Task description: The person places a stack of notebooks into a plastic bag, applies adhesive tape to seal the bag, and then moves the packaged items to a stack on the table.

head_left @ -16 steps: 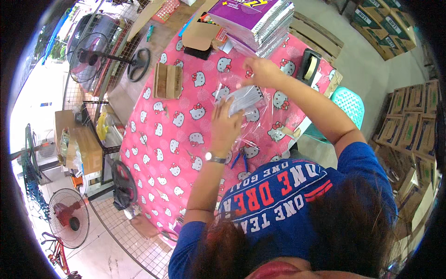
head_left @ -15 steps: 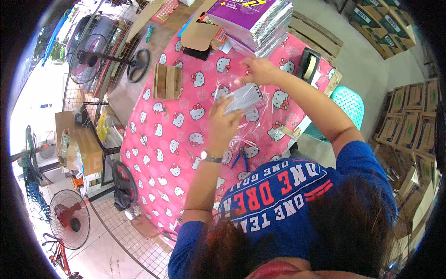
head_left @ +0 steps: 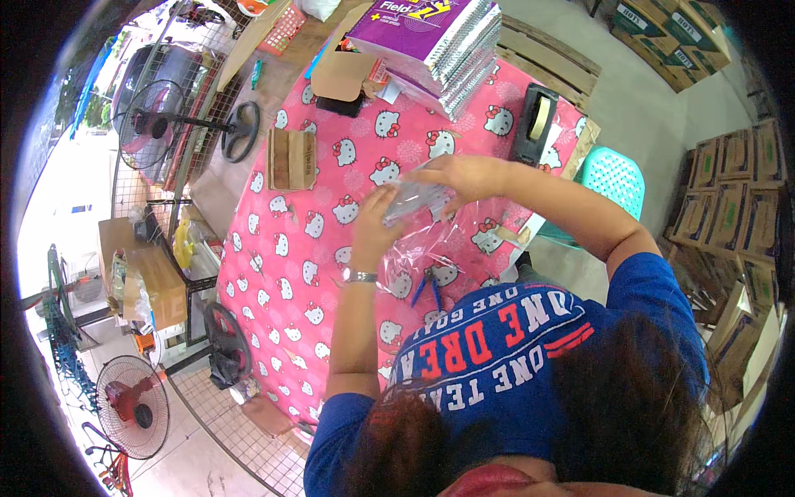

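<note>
A pale, flat bundle (head_left: 409,201) in clear plastic film is between my hands above the pink patterned table cover. My left hand (head_left: 378,225) grips its left end with bent fingers. On the far right side, my right hand (head_left: 465,177) has its fingers curled over the film, with the thumb pointing down. Loose crinkled plastic film (head_left: 422,244) trails below the bundle toward me. A pair of blue-handled pliers (head_left: 428,287) lies just past that film, near my shirt. What exactly is inside the plastic cannot be made out.
Spiral-bound purple books (head_left: 414,33) are stacked at the far edge, beside an open cardboard box (head_left: 341,70). A tape dispenser (head_left: 534,124) stands on the right, a small brown carton (head_left: 291,159) on the left. Beyond the right edge is a teal stool (head_left: 613,182).
My right hand has come down toward me onto the bundle's plastic. My left hand has shifted slightly left and closed on its end. The whole view has shifted a little.
</note>
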